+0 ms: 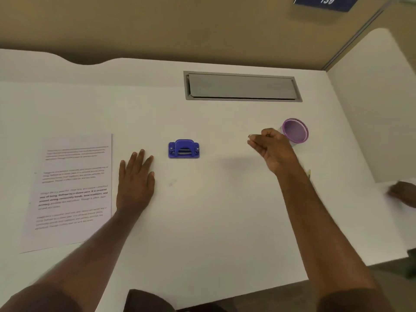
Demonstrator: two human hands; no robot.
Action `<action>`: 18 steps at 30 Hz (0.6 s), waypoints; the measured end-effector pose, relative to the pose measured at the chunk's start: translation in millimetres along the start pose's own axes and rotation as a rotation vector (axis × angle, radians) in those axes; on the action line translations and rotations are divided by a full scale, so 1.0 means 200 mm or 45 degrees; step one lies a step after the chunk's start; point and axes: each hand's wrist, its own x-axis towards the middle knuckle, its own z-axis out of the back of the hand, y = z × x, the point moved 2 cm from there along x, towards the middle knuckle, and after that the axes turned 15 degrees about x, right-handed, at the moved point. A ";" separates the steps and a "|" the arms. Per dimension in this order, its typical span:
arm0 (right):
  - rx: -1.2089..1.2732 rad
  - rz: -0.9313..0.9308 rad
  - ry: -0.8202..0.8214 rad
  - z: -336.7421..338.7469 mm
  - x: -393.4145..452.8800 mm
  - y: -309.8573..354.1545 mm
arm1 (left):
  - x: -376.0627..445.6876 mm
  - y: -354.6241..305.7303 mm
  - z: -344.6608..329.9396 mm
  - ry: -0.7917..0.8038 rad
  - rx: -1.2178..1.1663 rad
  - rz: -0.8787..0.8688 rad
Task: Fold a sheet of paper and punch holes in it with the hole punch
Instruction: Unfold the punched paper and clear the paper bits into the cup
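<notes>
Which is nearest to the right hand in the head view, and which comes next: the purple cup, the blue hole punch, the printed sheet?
From the right hand:
1. Purple cup, just behind it on the right.
2. Blue hole punch, at the middle of the desk.
3. Printed sheet, far left.

On the desk the sheet of paper lay far left, the hole punch mid-desk, the cup right — the cable hatch beyond them.
</notes>
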 end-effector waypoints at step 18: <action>-1.447 0.655 -0.582 0.29 0.28 0.51 | 0.01 -0.02 0.03 0.040 0.009 0.016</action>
